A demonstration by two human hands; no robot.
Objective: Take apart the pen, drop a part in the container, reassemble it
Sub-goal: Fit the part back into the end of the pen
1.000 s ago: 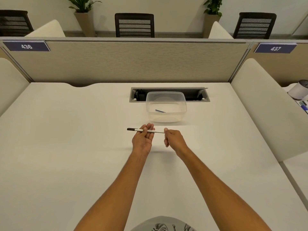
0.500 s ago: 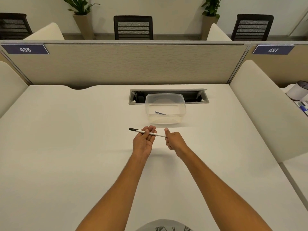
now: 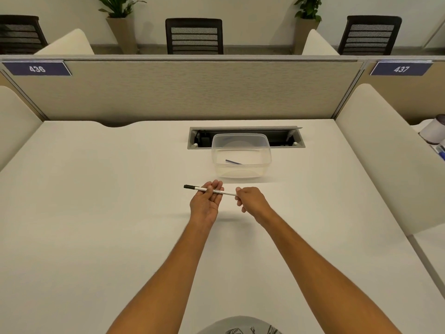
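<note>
A thin white pen (image 3: 228,193) with a black left end is held level above the white desk (image 3: 96,213). My left hand (image 3: 205,204), palm up, cradles its middle between the fingers. My right hand (image 3: 250,200) pinches its right end, which is hidden inside the fingers. Just beyond the hands stands a clear plastic container (image 3: 241,154). A thin dark blue pen part (image 3: 233,162) lies on the container's bottom.
An open cable slot (image 3: 286,138) is cut into the desk behind the container. Beige partition walls close off the back and both sides. A white cup (image 3: 433,131) and pens sit on the neighbouring desk at far right.
The pen has tilted slightly, its right end lower. Both hands keep their grip and stay in nearly the same place.
</note>
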